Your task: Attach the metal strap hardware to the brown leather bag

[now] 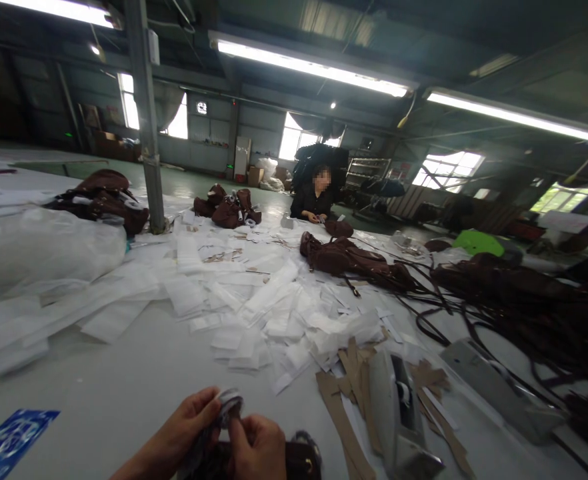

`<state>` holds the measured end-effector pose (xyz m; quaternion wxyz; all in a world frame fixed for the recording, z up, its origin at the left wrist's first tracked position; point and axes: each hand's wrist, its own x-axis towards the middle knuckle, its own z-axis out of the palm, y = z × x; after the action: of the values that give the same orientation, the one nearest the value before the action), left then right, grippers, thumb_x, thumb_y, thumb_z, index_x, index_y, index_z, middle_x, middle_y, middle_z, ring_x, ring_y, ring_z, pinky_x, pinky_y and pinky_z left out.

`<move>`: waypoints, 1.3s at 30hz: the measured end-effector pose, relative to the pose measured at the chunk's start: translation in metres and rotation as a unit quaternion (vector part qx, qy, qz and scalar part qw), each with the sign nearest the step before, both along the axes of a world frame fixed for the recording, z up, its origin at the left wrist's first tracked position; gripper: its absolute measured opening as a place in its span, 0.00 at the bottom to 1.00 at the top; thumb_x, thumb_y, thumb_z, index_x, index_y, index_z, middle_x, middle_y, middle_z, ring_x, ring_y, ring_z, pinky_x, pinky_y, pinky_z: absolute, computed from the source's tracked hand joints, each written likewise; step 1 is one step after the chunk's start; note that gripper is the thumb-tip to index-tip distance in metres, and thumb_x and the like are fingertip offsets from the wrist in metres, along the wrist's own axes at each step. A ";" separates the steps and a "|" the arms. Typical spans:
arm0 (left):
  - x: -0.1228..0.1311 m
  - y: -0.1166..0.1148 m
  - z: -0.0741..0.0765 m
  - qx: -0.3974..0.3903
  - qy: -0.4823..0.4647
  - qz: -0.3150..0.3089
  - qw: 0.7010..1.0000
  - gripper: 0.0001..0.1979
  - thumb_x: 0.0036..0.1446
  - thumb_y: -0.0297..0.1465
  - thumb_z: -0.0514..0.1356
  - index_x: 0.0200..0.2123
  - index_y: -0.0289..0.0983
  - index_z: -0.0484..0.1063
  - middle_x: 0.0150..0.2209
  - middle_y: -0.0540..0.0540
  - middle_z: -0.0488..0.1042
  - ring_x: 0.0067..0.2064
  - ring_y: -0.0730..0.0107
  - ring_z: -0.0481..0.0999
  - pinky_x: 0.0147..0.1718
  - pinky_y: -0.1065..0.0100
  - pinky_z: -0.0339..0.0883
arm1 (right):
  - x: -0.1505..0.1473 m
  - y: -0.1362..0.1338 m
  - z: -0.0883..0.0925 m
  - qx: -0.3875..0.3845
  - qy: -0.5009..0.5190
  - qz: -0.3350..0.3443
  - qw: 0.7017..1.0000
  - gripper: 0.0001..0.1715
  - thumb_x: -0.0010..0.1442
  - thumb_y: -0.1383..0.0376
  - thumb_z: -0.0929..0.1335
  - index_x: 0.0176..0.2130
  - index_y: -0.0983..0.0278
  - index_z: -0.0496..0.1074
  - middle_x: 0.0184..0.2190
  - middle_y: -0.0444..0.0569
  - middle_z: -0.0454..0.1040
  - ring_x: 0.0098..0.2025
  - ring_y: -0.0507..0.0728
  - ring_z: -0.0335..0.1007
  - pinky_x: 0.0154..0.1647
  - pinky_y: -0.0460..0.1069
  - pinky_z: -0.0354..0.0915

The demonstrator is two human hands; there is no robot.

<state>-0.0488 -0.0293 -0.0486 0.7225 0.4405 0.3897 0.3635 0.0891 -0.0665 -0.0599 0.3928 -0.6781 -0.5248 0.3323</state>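
At the bottom centre, my left hand [187,427] pinches a grey-white curled piece [231,400], which looks like a wrapped handle or strap of a bag. Close against it, my right hand [261,445] has its thumb and fingers closed on the same piece. Below and behind the right hand shows part of a dark brown bag [301,460] with a small gold-coloured fitting. Most of this bag is hidden by my hands and the frame's lower edge. To the right of my hands stands a grey tape dispenser [399,413], with brown paper strips [341,420] beside it.
White foam or paper sheets [274,307] lie scattered over the table [99,393]. Dark brown bags [359,257] and long straps lie on the right, near another grey dispenser [499,393]. A post [147,133] rises at left. Across the table sits a person [311,200].
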 end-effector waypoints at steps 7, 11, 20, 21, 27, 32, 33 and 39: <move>-0.004 0.003 -0.008 0.087 0.064 -0.059 0.992 0.24 0.52 0.53 0.59 0.32 0.36 0.70 0.19 0.52 0.70 0.20 0.74 0.67 0.19 0.75 0.56 | 0.007 -0.002 0.010 0.011 0.056 0.058 0.997 0.25 0.60 0.52 0.61 0.21 0.64 0.69 0.15 0.44 0.68 0.18 0.50 0.62 0.17 0.43 0.52; -0.004 0.003 -0.008 0.127 0.075 -0.058 0.987 0.21 0.55 0.50 0.58 0.32 0.36 0.71 0.21 0.52 0.69 0.21 0.74 0.67 0.21 0.75 0.57 | 0.013 -0.008 0.004 -0.027 0.213 0.140 0.967 0.26 0.57 0.47 0.64 0.40 0.65 0.73 0.22 0.44 0.74 0.17 0.50 0.66 0.18 0.42 0.57; 0.002 -0.003 0.001 0.187 0.097 -0.079 0.974 0.17 0.58 0.46 0.57 0.30 0.37 0.72 0.31 0.50 0.66 0.24 0.73 0.70 0.23 0.74 0.61 | 0.015 -0.016 -0.009 -0.107 0.337 -0.004 0.935 0.37 0.38 0.36 0.72 0.28 0.67 0.69 0.15 0.44 0.71 0.12 0.49 0.65 0.11 0.40 0.54; 0.002 -0.003 0.001 0.188 0.105 -0.077 0.974 0.17 0.58 0.45 0.57 0.29 0.37 0.72 0.31 0.50 0.66 0.24 0.73 0.70 0.22 0.74 0.61 | 0.015 -0.016 -0.007 -0.106 0.336 -0.001 0.936 0.37 0.38 0.36 0.72 0.26 0.67 0.69 0.13 0.42 0.69 0.11 0.48 0.63 0.10 0.40 0.52; 0.002 -0.006 0.003 0.224 0.122 -0.083 0.963 0.18 0.60 0.44 0.54 0.28 0.36 0.71 0.32 0.48 0.65 0.25 0.73 0.69 0.24 0.73 0.63 | 0.013 -0.013 0.001 -0.126 0.314 -0.027 0.941 0.35 0.37 0.36 0.71 0.15 0.64 0.65 0.08 0.41 0.62 0.08 0.46 0.53 0.07 0.41 0.41; 0.004 -0.009 0.008 0.261 0.128 -0.099 0.952 0.18 0.62 0.42 0.54 0.28 0.36 0.73 0.33 0.46 0.67 0.30 0.69 0.71 0.29 0.72 0.66 | 0.010 -0.012 -0.003 -0.110 0.355 -0.032 0.928 0.35 0.35 0.36 0.72 0.16 0.65 0.66 0.08 0.42 0.63 0.08 0.46 0.54 0.08 0.41 0.45; 0.004 -0.010 0.008 0.260 0.127 -0.102 0.952 0.18 0.62 0.42 0.54 0.28 0.36 0.73 0.33 0.46 0.67 0.29 0.69 0.71 0.28 0.72 0.66 | 0.010 -0.012 -0.005 -0.102 0.354 -0.030 0.929 0.35 0.37 0.36 0.72 0.18 0.66 0.67 0.10 0.44 0.65 0.10 0.46 0.56 0.09 0.41 0.48; 0.000 -0.006 -0.001 0.223 0.120 -0.093 0.963 0.17 0.61 0.43 0.54 0.30 0.36 0.73 0.34 0.47 0.65 0.26 0.73 0.71 0.24 0.73 0.65 | 0.016 -0.022 -0.029 -0.046 0.304 -0.012 0.951 0.39 0.42 0.36 0.71 0.35 0.68 0.75 0.17 0.46 0.73 0.15 0.50 0.65 0.15 0.43 0.57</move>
<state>-0.0491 -0.0349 -0.0496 0.5848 0.6652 0.3396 0.3166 0.1050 -0.0887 -0.0889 0.5063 -0.5685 -0.3565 0.5416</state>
